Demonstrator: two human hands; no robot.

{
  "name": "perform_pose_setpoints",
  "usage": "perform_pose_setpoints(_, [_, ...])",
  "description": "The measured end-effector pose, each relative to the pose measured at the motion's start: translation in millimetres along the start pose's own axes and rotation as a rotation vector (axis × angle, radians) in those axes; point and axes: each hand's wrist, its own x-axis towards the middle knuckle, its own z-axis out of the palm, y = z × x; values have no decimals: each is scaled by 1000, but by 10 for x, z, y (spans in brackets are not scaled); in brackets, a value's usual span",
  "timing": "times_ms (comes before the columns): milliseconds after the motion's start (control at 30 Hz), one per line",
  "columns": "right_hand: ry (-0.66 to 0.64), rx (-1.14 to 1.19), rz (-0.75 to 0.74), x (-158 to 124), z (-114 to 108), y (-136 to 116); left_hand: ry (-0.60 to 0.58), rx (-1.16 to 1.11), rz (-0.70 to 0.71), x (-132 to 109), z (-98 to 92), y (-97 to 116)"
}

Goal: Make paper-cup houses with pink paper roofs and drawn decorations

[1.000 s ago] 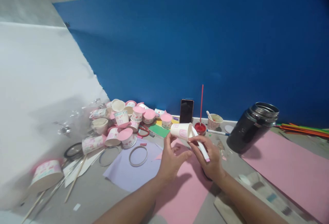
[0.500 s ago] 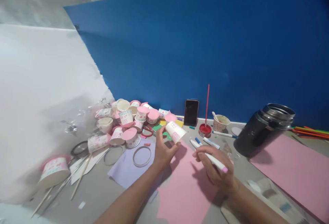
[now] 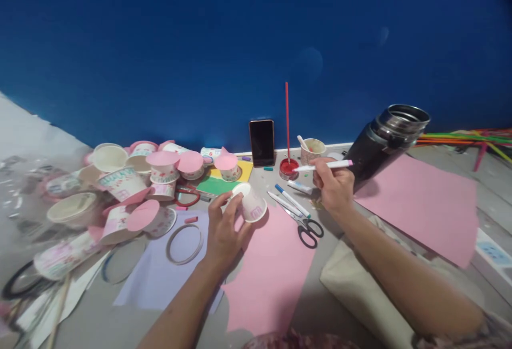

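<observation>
lifted clear of the cup since a second ago, the right hand (image 3: 334, 189) now hangs near the red paint lid (image 3: 288, 169), fingers pinched on a white marker (image 3: 326, 166) with a pink cap, held nearly level. the left hand (image 3: 224, 231) has lowered the paper cup (image 3: 252, 206) to the top edge of the pink sheet (image 3: 272, 274) and grips its wall, the cup tipped over. a small pink drawn box shows on the cup's side; no letters can be read. print on the cup pile (image 3: 132, 178) to the left is too blurred to read. black scissors (image 3: 306, 226) and loose pens (image 3: 292, 200) lie between the hands. a dark phone (image 3: 262, 142) leans on the blue board (image 3: 240, 45) behind the grey table (image 3: 320, 306), with a black flask (image 3: 384, 135) on the right.
</observation>
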Motion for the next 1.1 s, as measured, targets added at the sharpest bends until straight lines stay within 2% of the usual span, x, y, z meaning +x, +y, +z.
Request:
perform_pose_setpoints(167, [66,219,141,95,27,80,-84,141,192,-5,54,54])
perform_pose_setpoints(333, [82,363,209,123,25,26,-226,208,229,16,5,274])
perform_pose_setpoints(467, [43,433,243,91,59,4,-319,158,279,-1,-210,397])
perform_pose_setpoints(633, [40,452,315,72,86,113,-267,45,211,-23,-580,343])
perform_pose_setpoints(800, [85,467,343,95,101,166,-283,22,281,354,-824,271])
perform_pose_setpoints(933, [101,500,263,113,70,-39,-259,-32,313,663,-940,331])
perform_pose_setpoints(1033, [78,519,187,106,-40,-284,-241,-76,189,794,-954,371])
perform_pose_setpoints(1100, [46,531,131,112,-138,-458,-244,-117,60,900,-888,370])
